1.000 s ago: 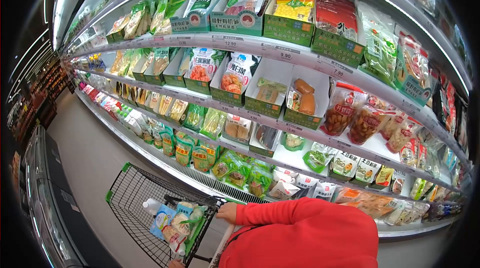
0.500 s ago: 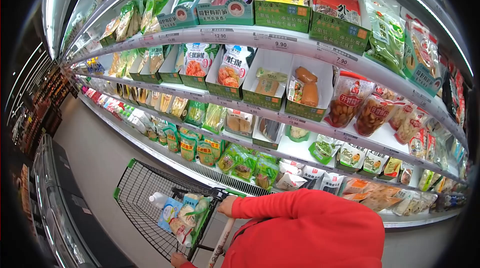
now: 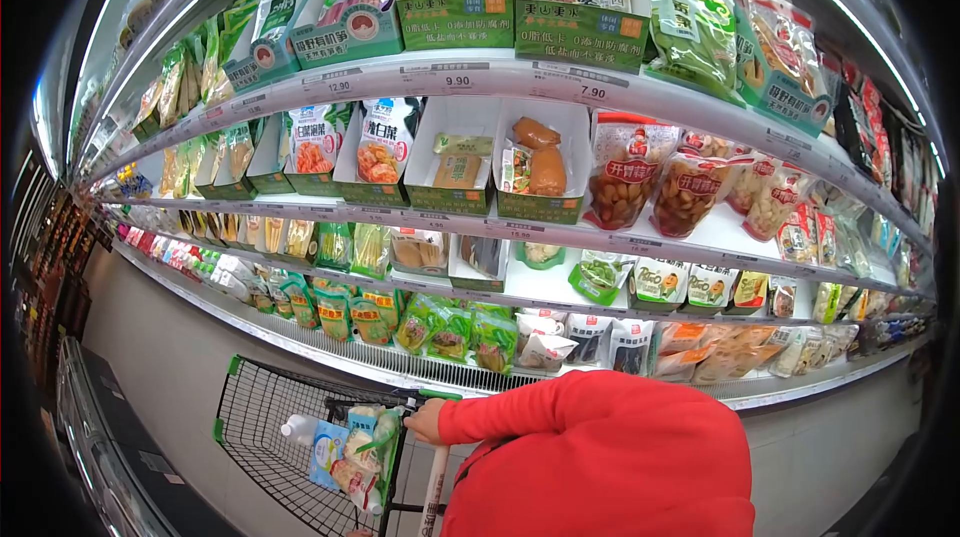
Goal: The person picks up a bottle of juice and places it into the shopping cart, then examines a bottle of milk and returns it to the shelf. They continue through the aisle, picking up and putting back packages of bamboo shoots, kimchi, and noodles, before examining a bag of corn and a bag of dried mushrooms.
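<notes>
Gripping the shelf-side end of the cart handle (image 3: 434, 489), the right hand (image 3: 427, 422) has its fingers curled round it, probably for steering. Only a sliver of the left hand (image 3: 358, 533) shows at the bottom edge — I cannot tell its grip. Inside the cart (image 3: 219, 429), packets (image 3: 362, 459) and a white bottle (image 3: 298, 428) lie together, presumably within easy reach. On the shelf (image 3: 480, 80), open boxes (image 3: 440, 199) seem meant to prop packs face-out — labels readable from the aisle.

A head camera (wide-angle) faces nearby shelves (image 3: 520, 82), looking down on the cart (image 3: 235, 365).
</notes>
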Action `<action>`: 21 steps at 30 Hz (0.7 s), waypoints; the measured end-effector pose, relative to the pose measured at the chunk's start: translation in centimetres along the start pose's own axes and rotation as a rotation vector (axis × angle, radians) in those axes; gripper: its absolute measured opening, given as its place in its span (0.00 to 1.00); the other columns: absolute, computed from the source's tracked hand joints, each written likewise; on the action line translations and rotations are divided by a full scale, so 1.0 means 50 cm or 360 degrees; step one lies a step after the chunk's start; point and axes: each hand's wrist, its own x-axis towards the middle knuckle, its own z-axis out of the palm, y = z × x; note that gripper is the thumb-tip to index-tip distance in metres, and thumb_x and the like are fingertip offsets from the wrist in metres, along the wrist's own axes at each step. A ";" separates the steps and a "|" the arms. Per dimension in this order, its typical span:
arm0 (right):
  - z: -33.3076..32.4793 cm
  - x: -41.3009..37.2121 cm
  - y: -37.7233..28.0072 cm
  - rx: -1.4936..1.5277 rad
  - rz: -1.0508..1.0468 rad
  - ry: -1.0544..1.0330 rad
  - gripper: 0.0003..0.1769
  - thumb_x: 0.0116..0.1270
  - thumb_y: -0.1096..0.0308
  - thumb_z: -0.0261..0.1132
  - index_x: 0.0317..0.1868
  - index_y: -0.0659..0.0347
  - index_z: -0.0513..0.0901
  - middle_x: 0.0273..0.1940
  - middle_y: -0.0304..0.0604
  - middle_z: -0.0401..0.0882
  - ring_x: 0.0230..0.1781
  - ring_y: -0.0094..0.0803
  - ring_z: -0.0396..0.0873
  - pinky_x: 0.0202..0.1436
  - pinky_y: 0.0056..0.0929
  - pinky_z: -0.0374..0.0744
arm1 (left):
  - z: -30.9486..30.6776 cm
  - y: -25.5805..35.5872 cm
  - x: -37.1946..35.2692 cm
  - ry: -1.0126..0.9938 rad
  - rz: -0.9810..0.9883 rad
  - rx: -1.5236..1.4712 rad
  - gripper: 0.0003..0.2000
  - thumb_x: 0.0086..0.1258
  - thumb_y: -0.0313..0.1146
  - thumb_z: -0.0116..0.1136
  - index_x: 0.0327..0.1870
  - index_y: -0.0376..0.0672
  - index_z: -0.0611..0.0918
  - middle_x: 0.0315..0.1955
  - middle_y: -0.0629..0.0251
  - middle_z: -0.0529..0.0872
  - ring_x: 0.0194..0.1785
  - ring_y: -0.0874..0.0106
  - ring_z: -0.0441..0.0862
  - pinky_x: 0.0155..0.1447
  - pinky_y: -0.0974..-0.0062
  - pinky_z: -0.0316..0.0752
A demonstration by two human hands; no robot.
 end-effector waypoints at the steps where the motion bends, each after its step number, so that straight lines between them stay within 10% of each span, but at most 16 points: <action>1: 0.000 -0.001 0.002 0.0000 0.0011 0.0007 0.09 0.60 0.63 0.58 0.35 0.59 0.77 0.29 0.47 0.82 0.33 0.46 0.81 0.38 0.43 0.77 | 0.001 0.012 -0.003 -0.0002 0.0000 -0.0004 0.19 0.65 0.42 0.47 0.20 0.39 0.80 0.20 0.61 0.82 0.26 0.63 0.79 0.35 0.62 0.74; 21: 0.039 -0.005 0.046 -0.0032 -0.0429 0.0514 0.04 0.51 0.68 0.61 0.29 0.55 0.76 0.29 0.43 0.74 0.31 0.43 0.78 0.34 0.41 0.75 | -0.032 0.074 -0.012 -0.0073 -0.0012 0.0002 0.20 0.65 0.39 0.49 0.17 0.33 0.79 0.15 0.58 0.81 0.22 0.63 0.79 0.36 0.64 0.74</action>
